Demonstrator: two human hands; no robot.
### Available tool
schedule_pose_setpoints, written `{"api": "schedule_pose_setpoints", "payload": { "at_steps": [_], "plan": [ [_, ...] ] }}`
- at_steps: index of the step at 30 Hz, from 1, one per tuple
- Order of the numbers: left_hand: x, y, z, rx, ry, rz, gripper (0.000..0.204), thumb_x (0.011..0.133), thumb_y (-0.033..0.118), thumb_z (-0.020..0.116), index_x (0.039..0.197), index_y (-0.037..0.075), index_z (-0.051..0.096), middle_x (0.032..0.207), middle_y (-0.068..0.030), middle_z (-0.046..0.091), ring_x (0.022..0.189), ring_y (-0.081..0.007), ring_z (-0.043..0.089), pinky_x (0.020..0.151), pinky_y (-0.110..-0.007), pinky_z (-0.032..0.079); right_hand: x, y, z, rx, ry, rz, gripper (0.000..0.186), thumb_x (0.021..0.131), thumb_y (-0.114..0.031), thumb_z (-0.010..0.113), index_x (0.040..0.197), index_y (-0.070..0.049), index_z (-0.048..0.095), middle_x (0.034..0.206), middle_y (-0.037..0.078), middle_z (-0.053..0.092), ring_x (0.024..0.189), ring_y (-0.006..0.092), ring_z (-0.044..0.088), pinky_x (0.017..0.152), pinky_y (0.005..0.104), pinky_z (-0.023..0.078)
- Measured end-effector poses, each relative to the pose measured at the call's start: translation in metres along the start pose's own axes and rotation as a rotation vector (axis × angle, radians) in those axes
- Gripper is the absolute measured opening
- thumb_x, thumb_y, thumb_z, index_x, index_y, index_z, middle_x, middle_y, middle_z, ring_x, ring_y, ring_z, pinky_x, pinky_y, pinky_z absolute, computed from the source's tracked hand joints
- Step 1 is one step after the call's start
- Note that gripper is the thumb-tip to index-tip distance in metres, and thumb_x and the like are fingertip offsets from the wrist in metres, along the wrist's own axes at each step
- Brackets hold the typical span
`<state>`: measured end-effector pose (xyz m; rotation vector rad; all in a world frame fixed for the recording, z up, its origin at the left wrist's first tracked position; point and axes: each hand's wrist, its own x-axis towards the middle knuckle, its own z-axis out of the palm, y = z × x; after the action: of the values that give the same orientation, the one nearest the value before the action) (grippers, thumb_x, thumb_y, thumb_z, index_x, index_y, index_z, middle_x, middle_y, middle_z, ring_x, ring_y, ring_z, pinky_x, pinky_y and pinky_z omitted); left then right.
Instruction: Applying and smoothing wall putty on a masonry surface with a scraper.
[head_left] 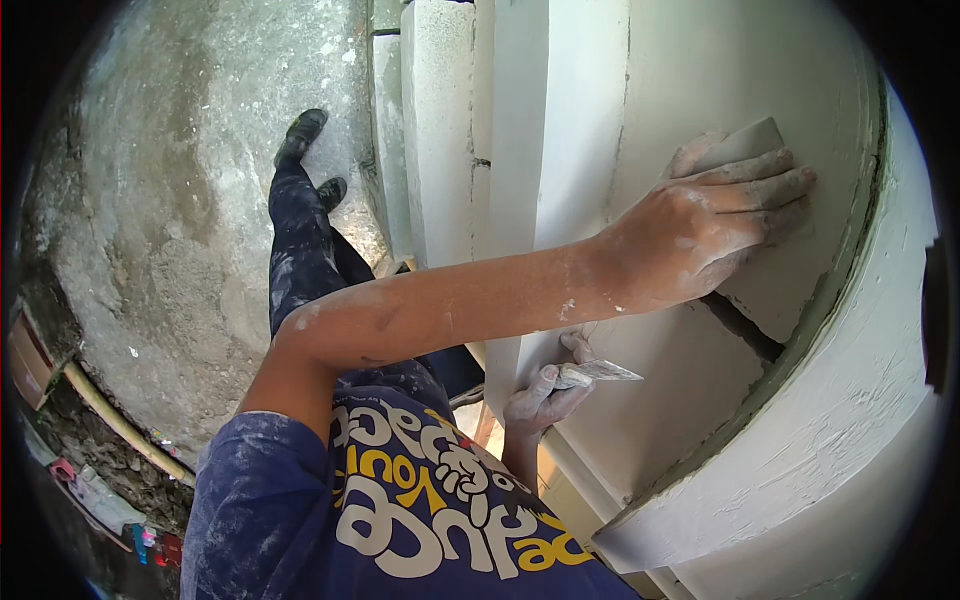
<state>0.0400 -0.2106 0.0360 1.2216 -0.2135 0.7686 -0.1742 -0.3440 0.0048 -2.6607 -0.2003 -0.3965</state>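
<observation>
My left arm reaches across to the right, with its dusty left hand (pixel 715 220) pressed to a pale plastered wall surface (pixel 680 380). Under its fingers lies a flat grey putty blade (pixel 745 145), one corner sticking out past them; the rest is hidden. Below that arm, my right hand (pixel 550 400) grips a small flat metal scraper blade (pixel 608 371) with pale putty smears. This second blade appears apart from the wall. White powder coats both hands.
A dark gap (pixel 745 325) breaks the plastered surface beside my left hand. A raised white curved ledge (pixel 800 470) borders it at right. White blocks (pixel 440 130) line the rough concrete floor (pixel 190 200). A wooden pole (pixel 125 420) and litter lie at lower left.
</observation>
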Motion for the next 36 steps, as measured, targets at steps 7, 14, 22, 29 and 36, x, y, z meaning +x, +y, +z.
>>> {"api": "schedule_pose_setpoints", "payload": {
  "at_steps": [7,14,22,29,36],
  "plan": [
    [-0.050,0.014,0.000,0.014,-0.036,-0.126,0.043,0.088,0.004,0.068,0.131,0.012,0.069,0.150,-0.0077,0.055,0.140,-0.0267,0.051,0.111,-0.044,0.034,-0.009,0.003,0.000,-0.055,0.085,0.045,0.052,0.103,-0.033,0.053,0.127,0.013,0.049,0.121,0.027,0.056,0.107,0.0374,0.058,0.094,0.0489,0.047],
    [-0.024,0.013,-0.001,0.010,0.010,-0.169,0.039,0.090,0.001,0.066,0.129,0.007,0.069,0.146,-0.0116,0.058,0.141,-0.0284,0.050,0.115,-0.045,0.031,-0.007,0.005,0.005,0.097,0.095,0.077,0.057,0.101,-0.035,0.056,0.129,0.014,0.048,0.121,0.027,0.058,0.106,0.0367,0.060,0.093,0.0465,0.048],
    [-0.062,0.034,-0.005,-0.019,0.014,-0.480,0.039,0.094,0.004,0.066,0.133,0.006,0.067,0.149,-0.0135,0.055,0.144,-0.0289,0.047,0.116,-0.045,0.032,-0.014,0.000,-0.001,0.099,0.071,0.155,0.056,0.100,-0.033,0.055,0.130,0.013,0.047,0.123,0.027,0.057,0.107,0.0374,0.059,0.095,0.0476,0.048],
    [-0.033,0.011,-0.006,0.027,0.122,-0.272,0.041,0.094,0.004,0.066,0.135,0.007,0.066,0.149,-0.0133,0.055,0.144,-0.0293,0.046,0.118,-0.045,0.030,-0.005,0.000,0.002,0.065,0.052,0.024,0.048,0.102,-0.028,0.052,0.127,0.012,0.049,0.116,0.026,0.058,0.104,0.0385,0.059,0.094,0.0501,0.047],
    [-0.040,0.015,-0.001,0.044,0.003,-0.333,0.039,0.091,0.001,0.067,0.130,0.006,0.069,0.147,-0.0127,0.057,0.143,-0.0293,0.048,0.119,-0.046,0.026,-0.016,0.006,0.000,0.008,0.066,0.088,0.047,0.103,-0.029,0.052,0.126,0.011,0.050,0.115,0.025,0.058,0.103,0.0377,0.059,0.091,0.0500,0.048]
  ]
}}
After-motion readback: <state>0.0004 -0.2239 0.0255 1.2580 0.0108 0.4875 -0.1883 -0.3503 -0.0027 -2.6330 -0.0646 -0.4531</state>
